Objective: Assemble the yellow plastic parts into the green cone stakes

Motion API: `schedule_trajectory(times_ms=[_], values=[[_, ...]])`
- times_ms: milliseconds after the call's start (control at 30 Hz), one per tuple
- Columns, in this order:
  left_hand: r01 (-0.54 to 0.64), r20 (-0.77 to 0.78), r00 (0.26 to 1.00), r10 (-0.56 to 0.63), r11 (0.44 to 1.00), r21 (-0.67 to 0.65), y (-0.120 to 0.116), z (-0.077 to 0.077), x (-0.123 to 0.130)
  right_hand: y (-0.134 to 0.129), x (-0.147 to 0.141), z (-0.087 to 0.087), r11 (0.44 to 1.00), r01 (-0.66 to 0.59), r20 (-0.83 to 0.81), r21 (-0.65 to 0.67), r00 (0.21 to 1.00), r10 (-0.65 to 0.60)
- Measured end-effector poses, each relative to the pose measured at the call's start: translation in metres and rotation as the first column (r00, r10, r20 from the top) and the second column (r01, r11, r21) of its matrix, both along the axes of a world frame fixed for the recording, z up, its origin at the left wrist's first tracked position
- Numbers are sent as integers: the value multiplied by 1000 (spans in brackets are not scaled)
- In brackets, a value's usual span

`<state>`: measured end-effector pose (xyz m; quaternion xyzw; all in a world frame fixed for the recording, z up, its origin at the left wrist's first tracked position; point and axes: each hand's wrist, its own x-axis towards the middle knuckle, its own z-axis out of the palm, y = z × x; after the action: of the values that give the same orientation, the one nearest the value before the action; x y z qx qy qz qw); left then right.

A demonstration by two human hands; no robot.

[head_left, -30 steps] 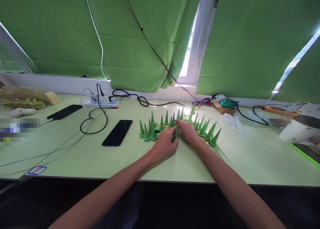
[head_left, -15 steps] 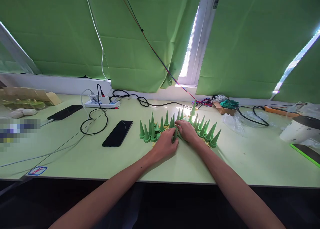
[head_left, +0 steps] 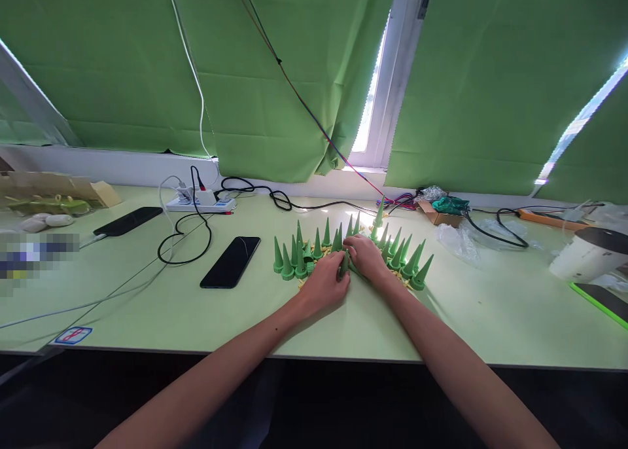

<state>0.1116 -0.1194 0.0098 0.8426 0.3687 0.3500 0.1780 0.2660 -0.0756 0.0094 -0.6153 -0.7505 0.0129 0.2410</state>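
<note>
Several green cones [head_left: 300, 266] with round bases stand in a cluster on the table, with small yellowish pieces [head_left: 320, 251] scattered among them. At the front of this cluster, my left hand [head_left: 324, 282] has its fingers closed around one green cone [head_left: 345, 263]. My right hand [head_left: 366, 256] bends in from the other side, its fingertips pinched together beside the same spot. Whatever those fingertips hold is hidden behind the hand. One taller cone [head_left: 379, 215] rises behind my right hand, and more cones [head_left: 411, 263] stand to its right.
Left of the cones lies a black phone [head_left: 230, 262]; another phone [head_left: 128, 221] is farther left. A power strip [head_left: 201, 204] with looping cables sits at the back. To the right are a plastic bag [head_left: 457, 243], a small cardboard box [head_left: 439, 215] and a white roll [head_left: 589, 256].
</note>
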Motion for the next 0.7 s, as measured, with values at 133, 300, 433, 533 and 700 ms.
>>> schedule_trajectory(times_ms=[133,300,433,533,700], values=[[-10,-6,1000,10,1000,6,0,0,0,-3,-2,5,999,40,51,-24,998,-39],[-9,-2,1000,9,1000,-4,1,0,0,-4,-4,8,996,77,121,-54,990,-70],[-12,3,1000,12,1000,-10,0,1,0,-4,-4,9,995,77,136,-64,988,-68],[-5,4,1000,5,1000,-11,0,2,0,-4,-4,8,994,72,137,-82,989,-60],[-7,13,1000,7,1000,-17,0,2,0,-3,-3,5,993,72,96,-99,993,-63]])
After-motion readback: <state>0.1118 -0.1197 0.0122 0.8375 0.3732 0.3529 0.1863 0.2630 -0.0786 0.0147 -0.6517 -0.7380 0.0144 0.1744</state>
